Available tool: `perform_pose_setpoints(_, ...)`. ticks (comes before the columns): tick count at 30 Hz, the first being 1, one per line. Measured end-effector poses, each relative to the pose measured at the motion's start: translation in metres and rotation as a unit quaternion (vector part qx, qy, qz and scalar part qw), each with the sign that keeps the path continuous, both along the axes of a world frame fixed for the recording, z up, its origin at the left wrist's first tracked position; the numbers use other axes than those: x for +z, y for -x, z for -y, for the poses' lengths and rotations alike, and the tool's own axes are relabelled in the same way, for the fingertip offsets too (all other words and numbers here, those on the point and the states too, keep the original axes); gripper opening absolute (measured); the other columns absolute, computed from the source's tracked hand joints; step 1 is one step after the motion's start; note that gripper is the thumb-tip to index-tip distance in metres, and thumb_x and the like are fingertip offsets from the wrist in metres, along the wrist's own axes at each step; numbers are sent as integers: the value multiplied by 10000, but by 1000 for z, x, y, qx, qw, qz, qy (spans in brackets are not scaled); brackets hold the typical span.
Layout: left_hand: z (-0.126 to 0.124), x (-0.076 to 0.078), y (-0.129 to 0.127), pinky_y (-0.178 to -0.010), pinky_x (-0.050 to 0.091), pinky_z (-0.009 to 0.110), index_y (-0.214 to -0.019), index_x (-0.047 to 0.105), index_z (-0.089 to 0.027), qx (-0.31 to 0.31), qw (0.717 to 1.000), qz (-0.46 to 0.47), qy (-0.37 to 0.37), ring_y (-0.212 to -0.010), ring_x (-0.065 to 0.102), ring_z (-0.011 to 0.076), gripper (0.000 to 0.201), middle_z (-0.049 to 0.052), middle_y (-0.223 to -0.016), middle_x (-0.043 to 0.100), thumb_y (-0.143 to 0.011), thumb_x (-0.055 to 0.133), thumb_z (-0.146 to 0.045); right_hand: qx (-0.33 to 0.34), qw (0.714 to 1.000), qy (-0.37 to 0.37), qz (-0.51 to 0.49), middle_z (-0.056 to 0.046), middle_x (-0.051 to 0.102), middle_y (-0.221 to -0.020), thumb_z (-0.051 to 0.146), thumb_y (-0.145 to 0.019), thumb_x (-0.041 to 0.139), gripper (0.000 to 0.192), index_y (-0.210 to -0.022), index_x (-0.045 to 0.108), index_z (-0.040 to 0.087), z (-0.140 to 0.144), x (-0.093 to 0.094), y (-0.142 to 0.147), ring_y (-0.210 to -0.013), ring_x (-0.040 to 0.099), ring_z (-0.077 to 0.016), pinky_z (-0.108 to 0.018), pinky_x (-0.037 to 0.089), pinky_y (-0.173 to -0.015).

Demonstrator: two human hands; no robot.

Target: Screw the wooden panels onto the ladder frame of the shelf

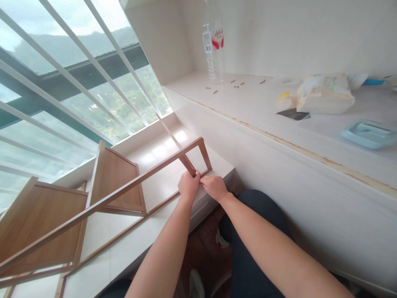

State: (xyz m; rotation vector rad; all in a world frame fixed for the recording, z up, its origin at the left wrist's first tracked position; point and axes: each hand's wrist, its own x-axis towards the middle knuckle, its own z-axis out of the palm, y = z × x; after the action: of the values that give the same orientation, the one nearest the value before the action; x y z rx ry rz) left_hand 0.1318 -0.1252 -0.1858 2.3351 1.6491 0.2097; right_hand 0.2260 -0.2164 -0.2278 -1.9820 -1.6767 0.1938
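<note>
A long wooden frame (136, 181) stands on the white ledge, with narrow rails and short upright bars near its right end. My left hand (188, 185) is closed around the foot of a wooden upright (187, 164), where it meets the lower rail. Beside it, touching or nearly so, my right hand (214, 188) has its fingers pinched together at the same joint. Whatever lies between those fingertips is hidden. Two brown wooden panels, a nearer panel (46, 219) and a farther panel (119, 178), stand slanted within the frame toward the left.
Several loose screws (236, 86) lie on the white shelf (263, 124), near a clear plastic bottle (214, 54). Farther right are a crumpled white bag (325, 93) and a light blue plastic object (369, 134). A barred window (77, 78) borders the ledge (161, 153).
</note>
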Motion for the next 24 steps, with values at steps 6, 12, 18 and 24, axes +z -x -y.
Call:
perform_pose_setpoints(6,2,1,0,-820,493,380,-1027,756,-248,6,1000,-3,-5,-1018,708,306,413,121,-1040,770,-948,441,-502,5,1000,11,3,-54,774,-968,283,-1049,455,332,-991,777,226,0,4,-3,-901,678,-170,-252,411,-705)
perform_pose_setpoints(12,0,-3,1,-822,488,360,-1027,754,-240,-7,1000,2,-12,-1024,707,292,392,109,-1058,776,-950,447,-472,-24,999,23,-17,-48,773,-1031,346,-1049,457,316,-1064,760,257,0,11,-4,-960,688,-183,-249,449,-741)
perform_pose_setpoints(18,0,-8,2,-822,495,367,-991,752,-253,-6,1000,15,-19,-1014,706,295,387,105,-1039,770,-949,440,-477,-50,997,37,-40,-39,773,-1116,391,-1029,498,287,-1117,752,292,2,13,-8,-993,698,-194,-254,467,-796)
perform_pose_setpoints(24,0,-9,1,-818,493,375,-1025,749,-256,-4,999,19,-28,-1025,704,307,373,108,-1051,770,-942,453,-466,-58,996,45,-49,-35,781,-1096,401,-1037,479,307,-1080,762,292,1,17,-8,-992,705,-197,-254,465,-781)
